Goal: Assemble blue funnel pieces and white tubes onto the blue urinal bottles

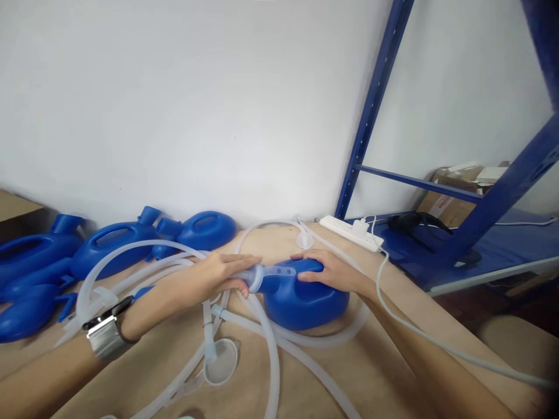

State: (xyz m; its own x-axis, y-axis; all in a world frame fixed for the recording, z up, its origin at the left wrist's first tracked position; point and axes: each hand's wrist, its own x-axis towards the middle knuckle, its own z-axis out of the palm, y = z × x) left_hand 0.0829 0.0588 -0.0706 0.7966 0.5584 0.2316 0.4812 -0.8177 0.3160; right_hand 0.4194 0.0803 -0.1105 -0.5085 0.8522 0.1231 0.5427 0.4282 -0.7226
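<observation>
A blue plastic urinal bottle point(301, 305) lies on its side in front of me, its neck pointing left. Wrapped over its handle is my right hand point(325, 270), thumb on the near side. My left hand point(229, 273) closes around the translucent cap point(255, 278) at the bottle's mouth. From the cap, a strap with holes point(279, 271) reaches over the neck toward my right fingers. I cannot tell how firmly the cap sits. Clear hoses point(271, 355) run beneath and in front of the bottle. Near my left wrist lies a loose round cap point(220, 362) with a hose connector.
Several more blue urinal bottles point(207, 230) lie at the left by the wall. A white power strip point(351, 231) with a cable point(419, 340) is at the right. Blue metal shelving point(371, 105) stands beyond, holding a cardboard box point(445, 206). Brown paper point(362, 372) covers the table.
</observation>
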